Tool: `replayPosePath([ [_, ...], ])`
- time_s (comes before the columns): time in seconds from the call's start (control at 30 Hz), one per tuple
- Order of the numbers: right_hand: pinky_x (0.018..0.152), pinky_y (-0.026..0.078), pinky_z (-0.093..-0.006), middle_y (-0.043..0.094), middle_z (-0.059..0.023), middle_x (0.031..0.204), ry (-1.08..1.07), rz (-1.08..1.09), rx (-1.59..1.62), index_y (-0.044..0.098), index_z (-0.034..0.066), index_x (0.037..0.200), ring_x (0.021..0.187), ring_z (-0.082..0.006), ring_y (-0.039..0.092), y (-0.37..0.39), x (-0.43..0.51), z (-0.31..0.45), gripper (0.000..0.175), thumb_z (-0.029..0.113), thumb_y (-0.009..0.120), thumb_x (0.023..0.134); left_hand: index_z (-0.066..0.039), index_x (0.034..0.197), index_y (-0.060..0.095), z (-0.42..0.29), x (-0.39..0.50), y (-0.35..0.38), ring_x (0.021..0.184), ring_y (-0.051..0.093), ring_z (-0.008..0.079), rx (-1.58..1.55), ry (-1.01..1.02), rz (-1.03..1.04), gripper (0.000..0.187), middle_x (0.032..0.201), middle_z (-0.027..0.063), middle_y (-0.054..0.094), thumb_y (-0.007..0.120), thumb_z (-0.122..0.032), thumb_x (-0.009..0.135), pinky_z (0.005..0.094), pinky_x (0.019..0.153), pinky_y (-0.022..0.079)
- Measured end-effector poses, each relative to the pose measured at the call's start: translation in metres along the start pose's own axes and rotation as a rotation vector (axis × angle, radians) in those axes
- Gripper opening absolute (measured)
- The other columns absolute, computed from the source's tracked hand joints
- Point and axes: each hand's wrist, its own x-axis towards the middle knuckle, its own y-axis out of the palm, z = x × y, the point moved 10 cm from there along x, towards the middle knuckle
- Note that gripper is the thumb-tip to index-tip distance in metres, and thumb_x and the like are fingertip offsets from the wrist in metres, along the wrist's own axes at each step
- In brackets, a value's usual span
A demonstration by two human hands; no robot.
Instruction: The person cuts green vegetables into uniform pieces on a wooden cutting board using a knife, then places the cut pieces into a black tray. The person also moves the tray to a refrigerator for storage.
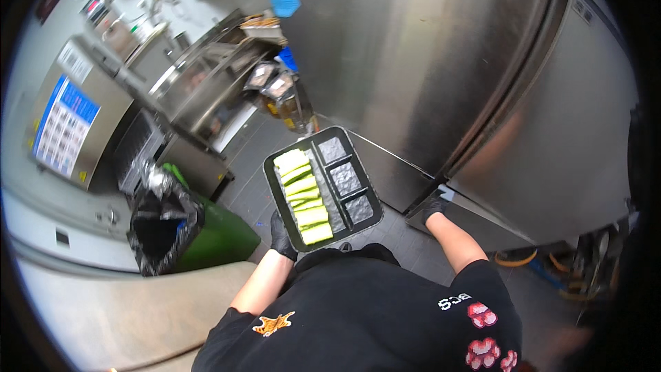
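My left hand point(282, 235), in a black glove, grips the near left edge of a black divided tray point(321, 161). Pale green cut vegetable pieces, perhaps cucumber point(304, 194), lie in a row along the tray's long left compartment. Three small compartments with a textured bottom run down its right side and hold nothing. My right hand point(435, 206), also black-gloved, reaches to the lower part of a stainless steel refrigerator point(382, 62), by the bottom of the gap between its two doors. A small light patch shows at its fingertips. Its fingers are too blurred to read.
A green bin point(222, 230) with a black liner point(165, 217) stands at the left, beside steel equipment point(82, 113) bearing a printed sheet. Bagged items and bottles point(286, 95) sit on the tiled floor point(253, 165) by the refrigerator. Hoses or cords point(516, 258) lie at the lower right.
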Motion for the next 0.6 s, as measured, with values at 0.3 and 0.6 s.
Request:
replayPosePath([
  [0.3, 0.112, 0.036, -0.0559, 0.048, -0.0249, 0.147, 0.964, -0.714, 0.732, 0.047, 0.0045, 0.146, 0.135, -0.0440, 0.044, 0.053, -0.245, -0.034, 0.075, 0.035, 0.068, 0.080, -0.004, 0.127, 0.060, 0.079, 0.037, -0.025, 0.095, 0.070, 0.0272, 0.114, -0.543, 0.234, 0.036, 0.113, 0.0123, 0.070, 0.051, -0.030, 0.105, 0.0409, 0.083, 0.059],
  [0.6, 0.097, 0.049, -0.0533, 0.046, -0.0253, 0.146, 1.901, -0.305, 0.879, 0.028, 0.0134, 0.158, 0.118, -0.0445, 0.057, 0.081, -0.540, -0.047, 0.092, 0.023, 0.074, 0.080, -0.003, 0.129, 0.059, 0.106, 0.066, 0.033, 0.099, 0.069, 0.0278, 0.304, -0.995, 0.431, 0.038, 0.115, 0.0130, 0.069, 0.051, -0.031, 0.105, 0.0413, 0.086, 0.058],
])
